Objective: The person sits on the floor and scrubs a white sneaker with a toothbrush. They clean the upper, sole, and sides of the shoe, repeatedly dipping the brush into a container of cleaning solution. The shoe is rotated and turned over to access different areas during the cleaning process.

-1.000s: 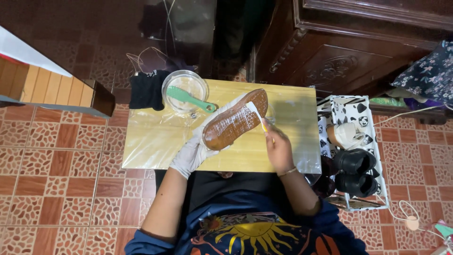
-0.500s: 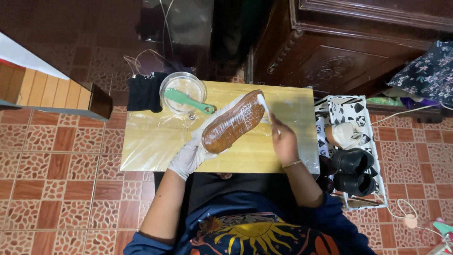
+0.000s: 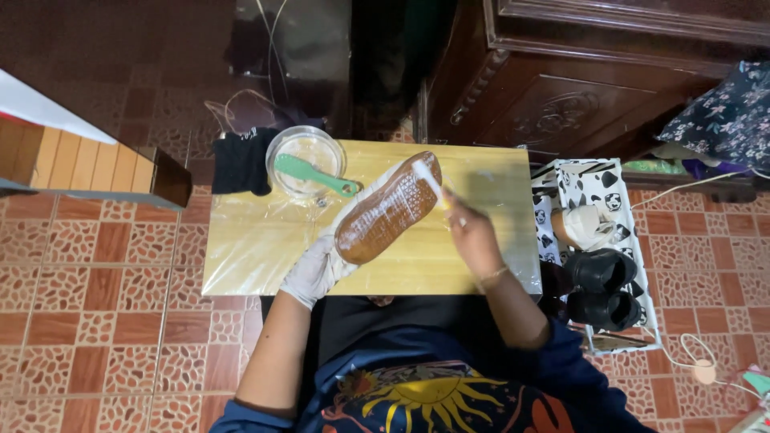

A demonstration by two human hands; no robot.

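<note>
Gloved left hand [image 3: 317, 269] grips the upturned shoe [image 3: 387, 208] – right hand [image 3: 473, 238] holds a toothbrush [image 3: 429, 183] at the toe; sole wet, heel unscrubbed, I judge.

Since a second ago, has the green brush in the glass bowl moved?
No. The green brush lies across the glass bowl at the table's far left corner as before; only the camera shifted slightly.

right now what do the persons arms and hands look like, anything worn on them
The left hand wears a thin white glove reaching the wrist. The right hand is bare, with a slim bracelet at its wrist. Dark blue sleeves are pushed up to about the elbows.
</note>
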